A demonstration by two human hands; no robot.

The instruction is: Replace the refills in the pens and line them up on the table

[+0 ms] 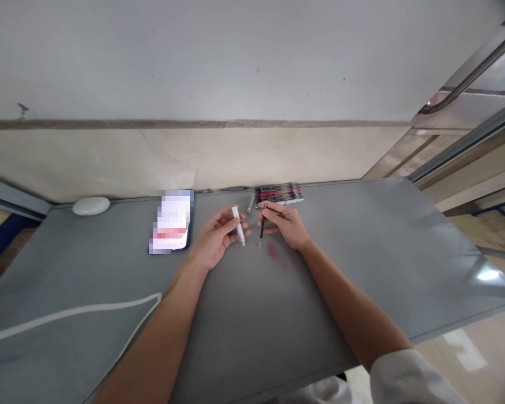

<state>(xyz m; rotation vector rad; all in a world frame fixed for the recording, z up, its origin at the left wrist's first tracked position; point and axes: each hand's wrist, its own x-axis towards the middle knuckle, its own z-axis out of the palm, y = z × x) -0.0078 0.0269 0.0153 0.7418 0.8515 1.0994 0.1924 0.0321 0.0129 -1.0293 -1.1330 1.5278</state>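
My left hand (216, 235) holds a white pen barrel (238, 224) between thumb and fingers, tilted with its narrow end toward me. To its right, my right hand (287, 223) pinches a dark pen refill (262, 228) near its upper end. The refill hangs almost upright, its yellowish, pale lower tip pointing down at the table. The two pieces are apart. Just beyond my hands lies a short white and silver pen part (251, 203). Behind my right hand sits a row of several pens (280, 192), dark and red ones among them, partly covered by my fingers.
A phone (170, 221) with a lit, blurred screen lies left of my hands. Farther left is a white oval object (91, 206). A white cable (88, 308) crosses the grey table (252, 325) near my left forearm. A wall (235, 151) borders the far edge.
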